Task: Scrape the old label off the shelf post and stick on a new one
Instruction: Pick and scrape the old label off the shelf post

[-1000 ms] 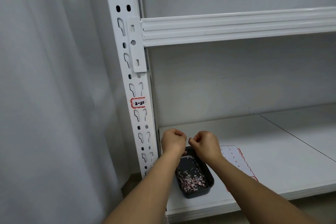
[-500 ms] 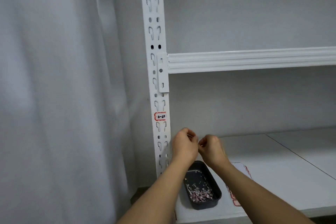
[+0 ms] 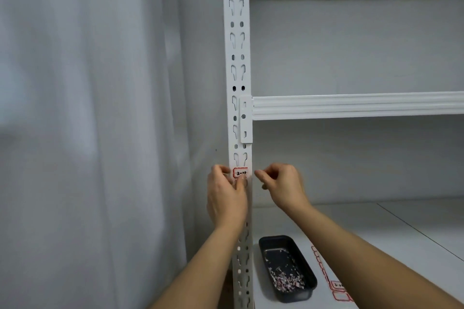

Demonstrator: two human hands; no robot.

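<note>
A white slotted shelf post [image 3: 237,63] stands upright in the middle. A small label [image 3: 240,172] with a red border and black writing is stuck on its front. My left hand [image 3: 226,198] holds the post at label height. Its fingers curl at the post's left edge and its thumb tip lies on the label's lower edge. My right hand [image 3: 282,185] hovers just right of the post, apart from it. Its fingers are curled, with thumb and forefinger tips close together, and nothing shows between them.
A black tray [image 3: 305,293] with pink and white paper scraps sits on the lower shelf board [image 3: 376,231]. Beside it lies a sheet of red-bordered labels [image 3: 337,288]. A white beam [image 3: 351,105] crosses above the hands. A pale curtain [image 3: 88,133] hangs at the left.
Both hands rose from above the tray to label height and drew apart. The left hand went onto the post and label. The view tilted upward.
</note>
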